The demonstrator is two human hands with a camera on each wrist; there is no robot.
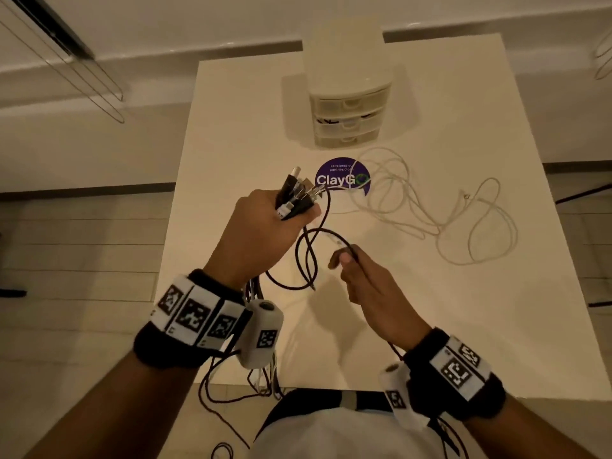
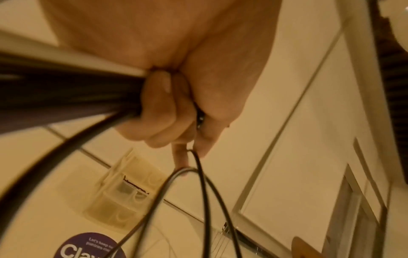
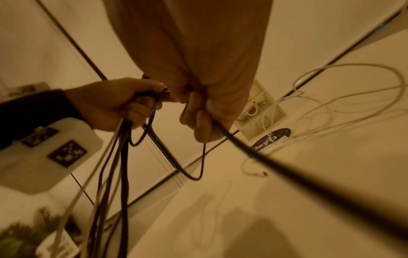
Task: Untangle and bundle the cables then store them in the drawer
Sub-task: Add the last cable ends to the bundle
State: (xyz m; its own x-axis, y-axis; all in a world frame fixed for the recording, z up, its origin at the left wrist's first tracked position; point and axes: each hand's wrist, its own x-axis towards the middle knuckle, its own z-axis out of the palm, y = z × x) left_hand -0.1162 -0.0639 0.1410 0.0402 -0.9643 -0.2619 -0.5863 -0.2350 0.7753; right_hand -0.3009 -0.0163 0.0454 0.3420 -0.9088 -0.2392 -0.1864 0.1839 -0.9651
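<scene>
My left hand [image 1: 265, 223] grips a bunch of dark cables [image 1: 294, 197] above the white table [image 1: 414, 309], their plugs sticking up past the fingers [image 2: 159, 111]. The cable lengths hang down past my wrist and off the table's near edge. One dark cable [image 1: 306, 256] loops out of the bunch to my right hand [image 1: 361, 276], which pinches it between thumb and fingers [image 3: 198, 122]. A tangle of white cables [image 1: 430, 207] lies loose on the table at the right. The small three-drawer unit [image 1: 347, 104] stands at the table's far side with its drawers pushed in.
A round purple sticker [image 1: 342, 175] is stuck on the table just beyond my left hand. A wire rack [image 1: 66, 61] hangs at the far left. Tiled floor surrounds the table.
</scene>
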